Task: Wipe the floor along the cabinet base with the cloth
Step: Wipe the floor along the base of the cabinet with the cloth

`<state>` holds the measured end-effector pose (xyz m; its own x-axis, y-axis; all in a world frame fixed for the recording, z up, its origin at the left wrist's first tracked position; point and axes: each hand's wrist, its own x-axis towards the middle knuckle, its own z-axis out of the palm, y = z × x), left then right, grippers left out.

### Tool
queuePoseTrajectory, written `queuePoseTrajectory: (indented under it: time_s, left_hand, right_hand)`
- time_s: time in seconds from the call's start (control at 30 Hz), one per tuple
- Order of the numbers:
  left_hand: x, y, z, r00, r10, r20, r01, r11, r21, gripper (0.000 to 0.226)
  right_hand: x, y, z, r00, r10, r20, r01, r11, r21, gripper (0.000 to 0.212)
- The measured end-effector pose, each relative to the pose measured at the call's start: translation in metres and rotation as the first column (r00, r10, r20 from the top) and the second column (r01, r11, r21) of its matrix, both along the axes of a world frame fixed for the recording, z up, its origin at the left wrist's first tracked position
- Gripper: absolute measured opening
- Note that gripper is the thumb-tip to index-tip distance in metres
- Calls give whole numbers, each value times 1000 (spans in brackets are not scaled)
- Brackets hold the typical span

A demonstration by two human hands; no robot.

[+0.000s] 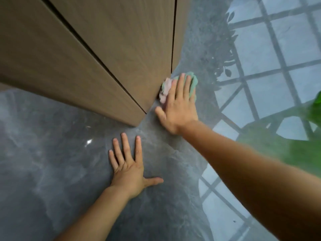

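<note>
A crumpled green and pink cloth [192,82] lies on the glossy grey marble floor [60,153], pushed against the foot of the wooden cabinet [104,49]. My right hand [177,108] presses flat on the cloth with fingers stretched out, covering most of it. Only the cloth's far edge and its left pink part show. My left hand [128,164] rests flat on the floor below the cabinet's corner, fingers spread, holding nothing.
The cabinet has dark vertical gaps between its door panels and fills the upper left. A window grid and leaves reflect in the floor at the right. A blurred green plant [311,136] stands at the right edge.
</note>
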<state>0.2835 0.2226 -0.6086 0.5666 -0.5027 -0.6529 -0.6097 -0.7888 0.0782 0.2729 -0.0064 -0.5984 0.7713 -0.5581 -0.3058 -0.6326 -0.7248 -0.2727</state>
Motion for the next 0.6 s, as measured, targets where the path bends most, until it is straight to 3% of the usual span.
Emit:
queuePoseTrajectory:
  time_s: [0.13, 0.27, 0.3, 0.37, 0.47, 0.6]
  left_hand:
    - [0, -4, 2, 1000, 26, 16, -26, 1000, 14, 148]
    - [1, -2, 2, 1000, 7, 28, -7, 1000, 16, 154]
    - [2, -1, 1, 1000, 8, 28, -8, 1000, 12, 153]
    - [2, 0, -1, 1000, 19, 22, -19, 1000, -8, 153]
    - [1, 1, -3, 999, 25, 24, -24, 999, -46, 151]
    - [0, 3, -5, 998, 26, 50, -19, 992, -121, 152]
  right_hand:
    - [-43, 103, 0, 943, 319, 98, -328, 939, 105, 86]
    - [-49, 40, -11, 784, 618, 62, -612, 786, -86, 71]
    - [-46, 13, -15, 787, 616, 28, -606, 782, -146, 71]
    - [-34, -49, -18, 887, 462, -11, -454, 865, -212, 71]
    - [-12, -120, -8, 967, 250, -52, -255, 948, -189, 71]
    - [9, -118, -4, 991, 81, -111, -95, 987, -129, 74]
